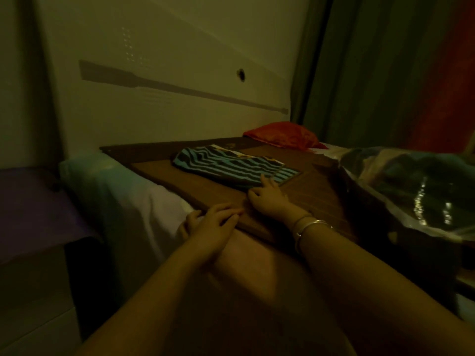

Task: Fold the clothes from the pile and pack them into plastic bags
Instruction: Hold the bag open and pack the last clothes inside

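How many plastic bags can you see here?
1: a clear plastic bag with clothes inside, lying at the right edge of the bed. Others may be hidden out of view.

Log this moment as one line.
left hand: rests on brown board edge | right hand: touches striped folded garment | plastic bag: right

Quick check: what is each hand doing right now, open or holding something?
Left hand: open, fingers lying flat on the brown cloth at its near edge.
Right hand: open, fingertips touching the striped folded garment.
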Demonstrator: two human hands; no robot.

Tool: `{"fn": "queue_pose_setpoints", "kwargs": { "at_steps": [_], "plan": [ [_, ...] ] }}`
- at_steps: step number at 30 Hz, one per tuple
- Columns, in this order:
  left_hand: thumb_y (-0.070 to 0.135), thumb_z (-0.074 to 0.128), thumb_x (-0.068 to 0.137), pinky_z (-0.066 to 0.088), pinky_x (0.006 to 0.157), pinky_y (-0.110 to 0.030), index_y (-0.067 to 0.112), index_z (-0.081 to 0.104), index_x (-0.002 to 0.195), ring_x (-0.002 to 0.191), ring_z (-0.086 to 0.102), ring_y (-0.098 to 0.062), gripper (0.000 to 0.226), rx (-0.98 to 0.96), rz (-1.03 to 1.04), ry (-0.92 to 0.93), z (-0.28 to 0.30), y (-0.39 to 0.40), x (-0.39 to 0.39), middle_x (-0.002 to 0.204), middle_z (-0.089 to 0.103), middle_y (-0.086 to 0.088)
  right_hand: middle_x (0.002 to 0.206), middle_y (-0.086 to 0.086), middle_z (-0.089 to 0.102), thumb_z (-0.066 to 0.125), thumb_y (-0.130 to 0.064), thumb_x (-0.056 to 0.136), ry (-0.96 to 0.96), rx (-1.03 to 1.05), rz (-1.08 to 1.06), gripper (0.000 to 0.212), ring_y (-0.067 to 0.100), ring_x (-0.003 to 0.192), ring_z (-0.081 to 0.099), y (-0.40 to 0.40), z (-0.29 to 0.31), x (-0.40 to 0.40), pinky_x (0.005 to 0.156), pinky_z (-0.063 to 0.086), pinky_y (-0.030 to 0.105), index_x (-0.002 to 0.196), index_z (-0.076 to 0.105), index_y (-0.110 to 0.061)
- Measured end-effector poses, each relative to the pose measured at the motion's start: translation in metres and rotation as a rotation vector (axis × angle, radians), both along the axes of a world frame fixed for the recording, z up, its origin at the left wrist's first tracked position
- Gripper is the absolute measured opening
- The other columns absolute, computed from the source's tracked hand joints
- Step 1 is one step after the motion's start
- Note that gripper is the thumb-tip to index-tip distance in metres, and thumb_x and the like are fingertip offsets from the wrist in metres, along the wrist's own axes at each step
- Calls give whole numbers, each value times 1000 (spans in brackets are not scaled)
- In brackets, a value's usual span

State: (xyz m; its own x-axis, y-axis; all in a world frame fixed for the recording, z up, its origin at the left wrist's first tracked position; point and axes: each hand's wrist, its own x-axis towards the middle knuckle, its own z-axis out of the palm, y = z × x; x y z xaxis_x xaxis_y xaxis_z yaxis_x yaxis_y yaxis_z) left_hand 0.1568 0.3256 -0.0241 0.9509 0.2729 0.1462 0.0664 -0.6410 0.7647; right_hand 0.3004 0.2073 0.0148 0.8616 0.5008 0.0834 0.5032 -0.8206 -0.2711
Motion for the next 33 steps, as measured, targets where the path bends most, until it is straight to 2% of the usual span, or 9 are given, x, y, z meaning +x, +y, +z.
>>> {"fn": "queue_pose_setpoints", "kwargs": {
  "at_steps": [4,9,13,16,18,20,22,26,33],
  "plan": [
    [49,34,99,1,114,-40,60,48,114,140,6,-19,23,8,-25,37,0,3,-1,145,27,33,98,9,53,26,-22,102,-73,-9,-27,35,26,96,47,-2,7,-12,106,30,42,76,49,-12],
    [36,49,96,13,117,-48,36,38,140,142,18,-25,45,50,161,-110,11,-27,-21,154,26,10,100,25,56,31,-23,103,9,189,39,34,35,87,53,-48,22,-81,78,42,40,88,53,-2],
    [41,61,88,2,117,-46,37,14,148,145,-2,-24,77,232,195,-189,36,-70,-71,158,1,11,94,21,65,42,-25,101,-21,389,88,32,36,81,60,-99,38,-164,71,49,45,95,68,-8],
    [37,62,86,-6,117,-53,36,39,136,145,6,-22,55,413,97,-173,63,-98,-108,152,25,9,92,4,65,54,-21,96,-62,668,158,14,20,83,64,-141,53,-233,70,54,33,91,67,-19],
    [24,63,84,19,114,-57,34,55,108,124,45,-18,27,316,-27,-231,87,-120,-133,119,55,6,101,-2,61,61,-16,91,-69,831,195,9,7,91,62,-172,61,-271,73,54,22,98,60,-20],
    [11,62,82,53,77,-39,25,51,81,79,59,-15,18,183,-197,-298,107,-146,-159,86,56,2,110,-2,54,66,-12,86,-51,939,210,38,3,99,60,-204,65,-297,78,53,20,114,48,-30],
    [3,61,83,45,54,-25,12,47,76,64,54,-13,18,95,-368,-306,120,-171,-182,77,51,-4,118,-1,51,71,-11,83,40,992,179,62,7,106,59,-239,64,-314,83,56,29,123,37,-45],
    [1,62,86,48,60,-14,12,58,84,68,62,-1,12,-137,-666,-215,138,-211,-213,76,60,4,122,-9,57,71,-11,83,139,874,126,46,7,117,55,-300,59,-336,90,54,30,121,53,-31],
    [6,64,85,56,76,-25,27,63,113,97,68,-12,35,-473,-760,-87,129,-247,-227,105,70,4,94,-1,69,56,5,88,118,804,39,26,7,87,68,-352,63,-368,75,55,23,101,65,-15]
  ]
}}
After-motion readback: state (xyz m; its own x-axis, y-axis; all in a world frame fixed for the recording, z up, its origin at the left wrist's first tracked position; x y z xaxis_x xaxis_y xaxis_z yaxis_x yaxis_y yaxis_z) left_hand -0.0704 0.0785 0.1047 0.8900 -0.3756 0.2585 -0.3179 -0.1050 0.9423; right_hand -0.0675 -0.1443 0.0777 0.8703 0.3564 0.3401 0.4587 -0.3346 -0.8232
